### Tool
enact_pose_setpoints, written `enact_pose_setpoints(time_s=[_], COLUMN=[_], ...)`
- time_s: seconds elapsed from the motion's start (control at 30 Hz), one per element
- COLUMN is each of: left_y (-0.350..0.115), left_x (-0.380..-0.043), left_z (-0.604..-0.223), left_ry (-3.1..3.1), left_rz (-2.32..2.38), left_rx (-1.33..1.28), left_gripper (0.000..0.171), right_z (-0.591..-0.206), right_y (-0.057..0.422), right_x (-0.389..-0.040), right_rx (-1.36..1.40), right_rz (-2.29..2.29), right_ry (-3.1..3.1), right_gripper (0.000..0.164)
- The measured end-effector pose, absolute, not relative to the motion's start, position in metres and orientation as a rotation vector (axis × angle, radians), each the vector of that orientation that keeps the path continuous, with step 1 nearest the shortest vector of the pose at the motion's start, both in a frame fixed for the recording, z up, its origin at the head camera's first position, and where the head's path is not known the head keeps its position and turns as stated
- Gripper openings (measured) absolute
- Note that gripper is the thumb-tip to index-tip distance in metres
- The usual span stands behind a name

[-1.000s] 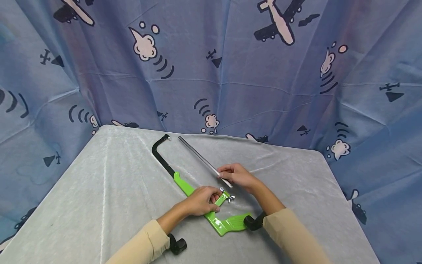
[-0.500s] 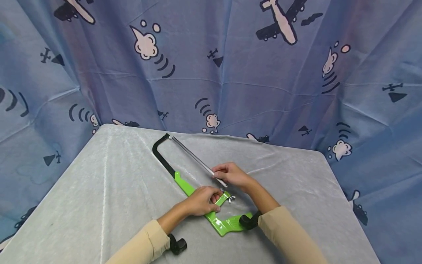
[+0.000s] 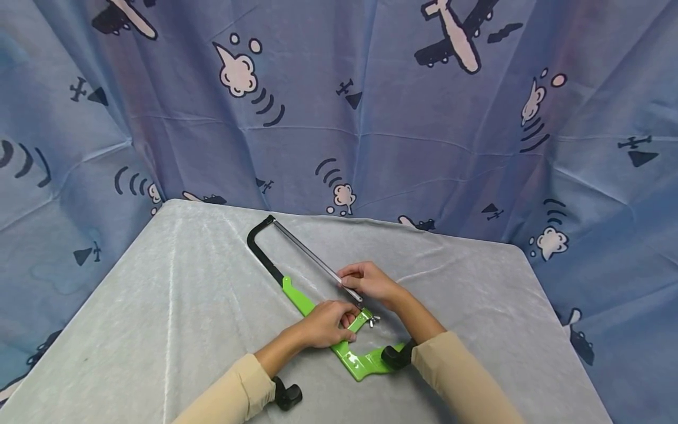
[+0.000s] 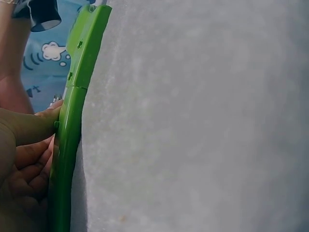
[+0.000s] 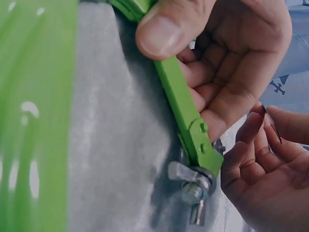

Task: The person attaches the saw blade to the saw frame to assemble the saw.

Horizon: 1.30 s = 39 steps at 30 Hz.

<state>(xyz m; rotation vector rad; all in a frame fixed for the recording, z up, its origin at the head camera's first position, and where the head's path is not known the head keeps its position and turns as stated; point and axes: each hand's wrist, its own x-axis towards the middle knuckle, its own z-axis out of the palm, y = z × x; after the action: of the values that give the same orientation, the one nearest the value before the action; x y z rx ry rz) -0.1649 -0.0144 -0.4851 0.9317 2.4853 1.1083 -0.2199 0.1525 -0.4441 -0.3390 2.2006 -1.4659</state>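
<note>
A hacksaw frame (image 3: 298, 297), green with a black front bow, lies diagonally on the table. My left hand (image 3: 325, 325) grips the short green arm near the handle, thumb on one side and fingers on the other. At that arm's end sits a silver wing nut (image 5: 193, 191), just past my left fingers. My right hand (image 3: 369, 282) pinches a thin silver hacksaw blade (image 3: 309, 253) close to its near end. The blade's far end is at the tip of the black bow, and its near end is by the pin at the green arm; whether either end is hooked is too small to tell.
A grey-white cloth covers the table (image 3: 212, 341). Behind it hangs a blue curtain (image 3: 296, 88) printed with airplanes. Black wrist mounts (image 3: 288, 396) sit at both cuffs, the right one over the saw's handle.
My right hand has moved left with the blade, bringing the blade's far end from beside the bow to its tip and the near end to the green arm. My left hand keeps its grip.
</note>
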Motion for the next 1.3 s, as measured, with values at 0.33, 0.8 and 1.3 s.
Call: enact_pose_setpoints(time_s=[0.33,0.8,1.3], left_y=[-0.0140,-0.0143,-0.0146], left_x=[-0.1643,-0.1638,-0.1639], left_z=[-0.4844,-0.4837,-0.4848], left_ry=[2.487,2.489,2.496], left_rz=[1.106,1.102,1.096], left_rx=[0.944,0.942,0.935], left_gripper=[0.036,0.036,0.036], right_z=[-0.4461,-0.4508,-0.4527], right_y=[0.1498,0.1498,0.1492], right_x=[-0.2194,-0.2193,-0.2207], right_rx=[-0.333,-0.308,-0.325], right_rz=[-1.455,-1.450,-1.452], right_ry=[2.197,2.215,2.232], right_gripper=[0.030,0.029,0.029])
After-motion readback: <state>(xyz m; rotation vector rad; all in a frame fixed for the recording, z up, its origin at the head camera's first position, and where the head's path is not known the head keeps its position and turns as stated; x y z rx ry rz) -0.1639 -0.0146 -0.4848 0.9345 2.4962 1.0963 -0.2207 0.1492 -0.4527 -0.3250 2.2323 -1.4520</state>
